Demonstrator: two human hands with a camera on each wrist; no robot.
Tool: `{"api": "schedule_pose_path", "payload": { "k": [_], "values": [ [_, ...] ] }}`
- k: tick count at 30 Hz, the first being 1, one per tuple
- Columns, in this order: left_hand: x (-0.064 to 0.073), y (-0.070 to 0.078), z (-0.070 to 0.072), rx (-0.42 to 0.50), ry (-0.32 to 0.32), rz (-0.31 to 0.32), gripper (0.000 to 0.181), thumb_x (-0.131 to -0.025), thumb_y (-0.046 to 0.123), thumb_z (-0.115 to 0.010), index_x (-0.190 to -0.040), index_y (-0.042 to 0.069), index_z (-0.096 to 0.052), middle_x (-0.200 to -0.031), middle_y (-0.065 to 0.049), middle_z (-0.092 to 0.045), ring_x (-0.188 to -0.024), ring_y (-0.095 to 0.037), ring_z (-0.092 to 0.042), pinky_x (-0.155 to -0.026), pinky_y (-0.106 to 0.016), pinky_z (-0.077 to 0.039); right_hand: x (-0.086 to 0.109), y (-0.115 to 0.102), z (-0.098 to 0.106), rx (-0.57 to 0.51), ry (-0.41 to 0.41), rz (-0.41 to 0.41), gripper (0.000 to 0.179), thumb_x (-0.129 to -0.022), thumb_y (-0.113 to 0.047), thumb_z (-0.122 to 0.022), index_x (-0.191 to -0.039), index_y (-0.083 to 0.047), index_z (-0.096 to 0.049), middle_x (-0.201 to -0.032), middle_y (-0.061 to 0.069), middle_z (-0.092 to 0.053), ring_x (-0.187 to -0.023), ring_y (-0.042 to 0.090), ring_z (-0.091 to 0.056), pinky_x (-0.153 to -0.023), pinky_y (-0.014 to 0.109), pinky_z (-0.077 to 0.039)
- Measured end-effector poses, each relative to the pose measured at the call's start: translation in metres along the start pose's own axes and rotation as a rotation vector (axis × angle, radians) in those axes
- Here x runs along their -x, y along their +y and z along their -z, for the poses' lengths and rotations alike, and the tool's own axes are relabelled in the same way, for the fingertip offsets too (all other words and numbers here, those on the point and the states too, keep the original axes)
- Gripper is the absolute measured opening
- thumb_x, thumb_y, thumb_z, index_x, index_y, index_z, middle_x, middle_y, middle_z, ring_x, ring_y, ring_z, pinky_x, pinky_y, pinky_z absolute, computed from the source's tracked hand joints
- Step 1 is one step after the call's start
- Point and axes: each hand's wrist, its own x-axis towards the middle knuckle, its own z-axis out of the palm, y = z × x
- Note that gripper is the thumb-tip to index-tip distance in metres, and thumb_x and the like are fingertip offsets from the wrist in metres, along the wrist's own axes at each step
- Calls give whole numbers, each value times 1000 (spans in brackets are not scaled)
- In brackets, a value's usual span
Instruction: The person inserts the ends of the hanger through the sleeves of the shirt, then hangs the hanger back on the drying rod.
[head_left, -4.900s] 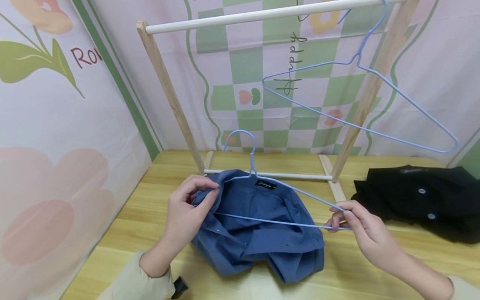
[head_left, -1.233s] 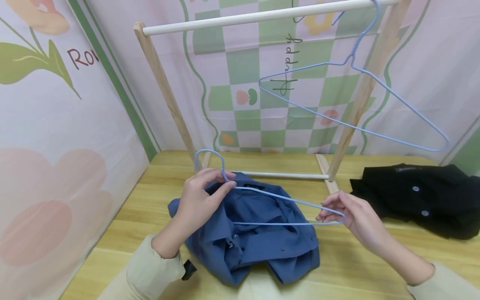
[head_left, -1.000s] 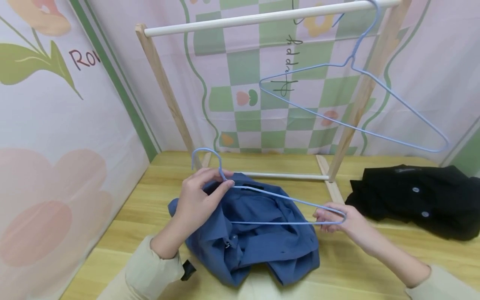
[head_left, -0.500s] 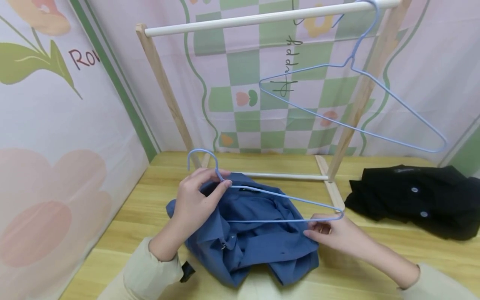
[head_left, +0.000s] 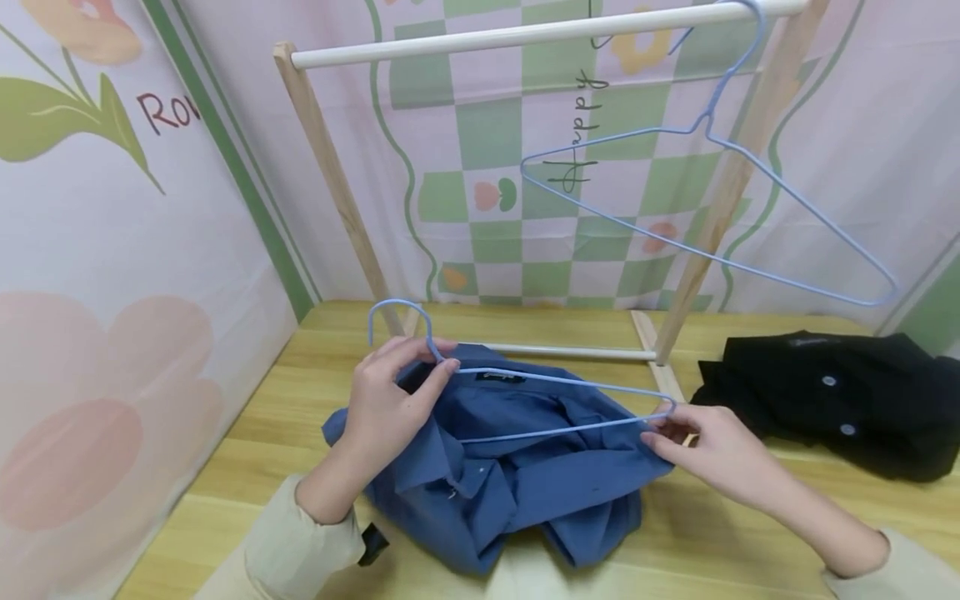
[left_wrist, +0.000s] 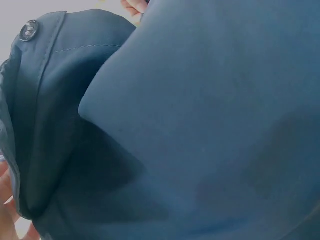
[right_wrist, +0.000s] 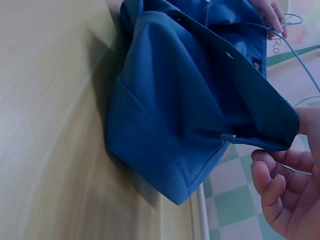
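Observation:
A blue buttoned shirt [head_left: 555, 492] lies bunched on the table, its neck opening facing up with a black label inside. A light blue wire hanger [head_left: 570, 380] stands partly inside that opening, hook at the left. My left hand [head_left: 390, 396] pinches the hanger just under its hook; its sleeve side overlaps the shirt. At the hanger's right end, my right hand [head_left: 708, 442] pinches the shirt's edge between thumb and fingers, pulling the cloth up around the hanger's corner. In the right wrist view the right fingers [right_wrist: 280, 175] are curled at the cloth edge. Cloth fills most of the left wrist view.
Behind the shirt stands a wooden rack with a white top rail [head_left: 487, 40]. A second blue hanger [head_left: 708, 179] hangs from it at the right. On the table's right side lies a folded black garment [head_left: 825, 400] with buttons. Patterned cloth walls enclose the back and left.
My right hand has let go of the hanger's right end and taken the shirt's edge, lifting it right and up to that end. My left hand has moved from the cloth to the hanger's neck.

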Motion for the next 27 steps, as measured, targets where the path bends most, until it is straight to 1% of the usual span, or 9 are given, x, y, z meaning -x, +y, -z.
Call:
{"api": "schedule_pose_path", "payload": {
  "k": [5, 9, 13, 20, 23, 27],
  "values": [
    [2, -1, 0, -18, -5, -19, 9, -86, 2, -81, -90, 5, -73, -103, -3, -77, -98, -21, -69, -83, -43, -52, -1, -1, 7, -4, 42, 43, 11, -93, -9, -74, -87, -18, -71, -77, -13, -64, -71, 3, -57, -59, 25, -48],
    [3, -3, -1, 3, -20, -26, 9, -87, 0, -80, -91, 5, -74, -104, -3, -77, -100, -21, -70, -83, -42, -54, -2, 2, 13, -6, 83, 91, 18, -91, -4, -74, -86, -20, -68, -76, -15, -62, -70, 4, -56, -56, 24, -46],
    [4, -3, -1, 22, -31, -31, 10, -88, 0, -79, -95, 5, -75, -104, -3, -77, -99, -20, -71, -78, -40, -54, -4, 2, 22, -5, 118, 110, 22, -90, 0, -73, -83, -20, -67, -73, -13, -59, -65, 6, -54, -53, 24, -43],
    [3, -2, -2, 8, -18, -68, 9, -87, 1, -80, -90, 6, -73, -101, -3, -77, -100, -22, -70, -76, -40, -51, -5, -4, 36, 14, 162, 119, 27, -90, 1, -73, -80, -20, -61, -70, -9, -58, -60, 8, -53, -51, 24, -41],
    [3, -3, -3, -2, -13, -78, 9, -87, 1, -80, -90, 7, -73, -100, -2, -77, -99, -21, -70, -74, -40, -49, -4, -6, 40, 26, 200, 137, 29, -88, 4, -73, -79, -21, -60, -69, -9, -57, -58, 9, -51, -50, 23, -39],
    [4, -4, -4, -17, 2, -87, 11, -87, 1, -79, -88, 8, -71, -99, -1, -77, -99, -21, -70, -73, -40, -46, -3, -10, 44, 62, 284, 178, 31, -84, 7, -74, -79, -20, -61, -69, -10, -56, -59, 7, -50, -52, 20, -37]
  ]
}}
